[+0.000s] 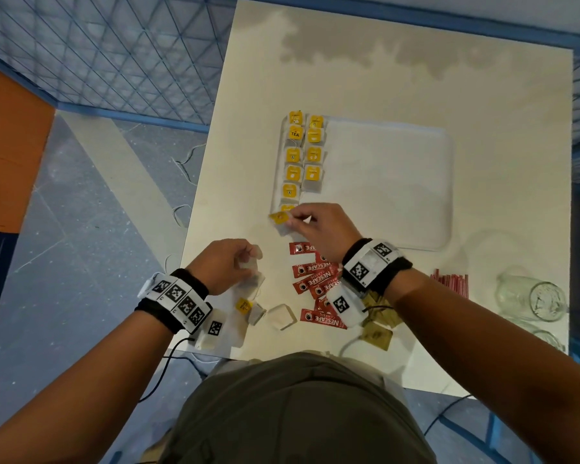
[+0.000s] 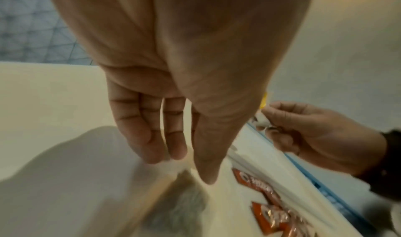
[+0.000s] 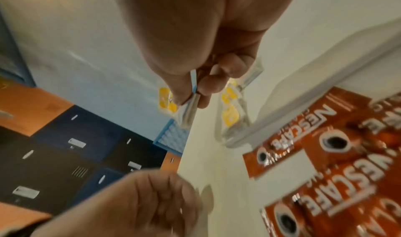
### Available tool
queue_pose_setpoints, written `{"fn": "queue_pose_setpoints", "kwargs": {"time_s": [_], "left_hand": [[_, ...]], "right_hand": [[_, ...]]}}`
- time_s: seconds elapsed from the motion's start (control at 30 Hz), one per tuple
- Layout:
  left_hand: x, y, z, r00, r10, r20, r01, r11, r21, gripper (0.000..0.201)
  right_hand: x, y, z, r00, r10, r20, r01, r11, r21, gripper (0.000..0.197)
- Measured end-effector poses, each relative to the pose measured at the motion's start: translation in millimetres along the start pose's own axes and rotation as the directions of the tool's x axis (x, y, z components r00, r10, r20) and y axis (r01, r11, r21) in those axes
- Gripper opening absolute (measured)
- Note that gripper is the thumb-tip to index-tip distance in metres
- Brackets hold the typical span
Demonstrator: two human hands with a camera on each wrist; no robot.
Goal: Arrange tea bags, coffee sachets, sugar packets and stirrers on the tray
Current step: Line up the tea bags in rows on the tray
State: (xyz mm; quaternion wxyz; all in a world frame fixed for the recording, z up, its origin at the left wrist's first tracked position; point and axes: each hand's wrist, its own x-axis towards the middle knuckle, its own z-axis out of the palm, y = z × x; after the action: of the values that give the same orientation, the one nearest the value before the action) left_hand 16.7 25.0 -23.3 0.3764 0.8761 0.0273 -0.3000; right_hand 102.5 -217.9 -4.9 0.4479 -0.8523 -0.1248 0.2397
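A white tray (image 1: 399,182) lies mid-table with yellow-tagged tea bags (image 1: 295,154) in two columns along its left side. My right hand (image 1: 295,217) pinches a tea bag (image 1: 279,218) by its edge at the tray's near-left corner; the pinch (image 3: 190,96) also shows in the right wrist view. My left hand (image 1: 248,259) is lower left, fingers nearly straight, fingertips (image 2: 162,155) and thumb holding the top edge of a second tea bag (image 2: 178,203), whose string trails to a yellow tag (image 1: 243,304). Red coffee sachets (image 1: 315,279) lie under my right wrist.
Loose tea bags (image 1: 282,316) lie near the front edge. Brown sugar packets (image 1: 379,333) sit right of the sachets, red stirrers (image 1: 449,284) beyond them. A glass jar (image 1: 533,296) lies on its side at the table's right edge. The tray's right part is bare.
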Motion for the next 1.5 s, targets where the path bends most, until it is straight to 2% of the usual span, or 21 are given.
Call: {"fn": "queue_pose_setpoints", "kwargs": {"time_s": [0.13, 0.23, 0.33, 0.43, 0.6, 0.7, 0.83, 1.0, 1.1, 1.2, 1.27, 1.3, 1.37, 1.43, 1.5], "left_hand": [[-3.2, -6.5, 7.6, 0.999, -0.041, 0.02, 0.038, 0.992, 0.124, 0.034], [-4.9, -6.1, 14.2, 0.999, -0.046, -0.011, 0.047, 0.981, 0.186, 0.028], [-5.1, -6.0, 19.7, 0.999, -0.031, -0.042, 0.04, 0.97, 0.239, 0.014], [-4.8, -4.6, 23.1, 1.0, 0.005, -0.028, 0.003, 0.961, 0.275, 0.016], [-3.4, -3.6, 23.5, 1.0, -0.009, -0.025, 0.015, 0.973, 0.229, 0.017], [-1.7, -2.5, 22.1, 0.999, -0.04, -0.033, 0.044, 0.988, 0.145, 0.017], [1.2, 6.0, 16.5, 0.996, -0.079, -0.043, 0.079, 0.997, 0.017, 0.016], [9.4, 14.5, 8.4, 0.993, -0.105, -0.057, 0.092, 0.974, -0.207, 0.02], [11.2, 20.0, 5.6, 0.991, -0.116, -0.065, 0.091, 0.948, -0.306, 0.018], [12.6, 25.7, 3.1, 0.989, -0.123, -0.081, 0.086, 0.927, -0.364, 0.013], [13.4, 29.5, 2.2, 0.989, -0.12, -0.084, 0.078, 0.918, -0.389, 0.014], [13.6, 31.6, 1.8, 0.989, -0.119, -0.084, 0.077, 0.914, -0.398, 0.015], [13.3, 34.7, 0.8, 0.989, -0.12, -0.083, 0.074, 0.905, -0.419, 0.014], [13.0, 35.9, 0.7, 0.989, -0.125, -0.083, 0.077, 0.899, -0.432, 0.014], [13.2, 34.6, 0.6, 0.987, -0.133, -0.086, 0.084, 0.902, -0.424, 0.021]], "right_hand": [[15.4, 6.5, -14.6, 0.987, 0.097, -0.125, -0.09, 0.994, 0.06, 0.013], [25.7, 15.8, -20.3, 0.964, 0.16, -0.211, -0.147, 0.986, 0.078, 0.014], [34.7, 24.4, -22.4, 0.942, 0.228, -0.247, -0.222, 0.974, 0.049, 0.018], [43.2, 34.7, -18.8, 0.922, 0.293, -0.254, -0.303, 0.953, 0.001, 0.017], [47.8, 37.9, -16.3, 0.905, 0.339, -0.256, -0.364, 0.93, -0.055, 0.017], [47.8, 37.0, -16.5, 0.895, 0.36, -0.262, -0.391, 0.918, -0.074, 0.027], [45.8, 34.8, -16.3, 0.878, 0.386, -0.284, -0.418, 0.907, -0.059, 0.026], [38.0, 27.7, -14.3, 0.885, 0.375, -0.274, -0.391, 0.921, -0.001, 0.025], [22.0, 14.9, -9.9, 0.918, 0.319, -0.234, -0.327, 0.945, 0.003, 0.026], [2.1, 4.3, -0.3, 0.961, 0.245, -0.125, -0.244, 0.969, 0.03, 0.022], [-9.4, 1.1, 7.7, 0.981, 0.194, -0.015, -0.193, 0.978, 0.073, 0.012], [-14.3, -0.1, 10.7, 0.989, 0.145, 0.04, -0.148, 0.986, 0.074, 0.013], [-21.6, -0.5, 16.7, 0.993, 0.032, 0.116, -0.037, 0.998, 0.042, 0.028], [-25.4, -2.6, 19.2, 0.99, -0.019, 0.143, 0.015, 0.999, 0.029, 0.032], [-25.7, -2.8, 21.9, 0.99, -0.028, 0.135, 0.023, 0.999, 0.037, 0.027]]}}
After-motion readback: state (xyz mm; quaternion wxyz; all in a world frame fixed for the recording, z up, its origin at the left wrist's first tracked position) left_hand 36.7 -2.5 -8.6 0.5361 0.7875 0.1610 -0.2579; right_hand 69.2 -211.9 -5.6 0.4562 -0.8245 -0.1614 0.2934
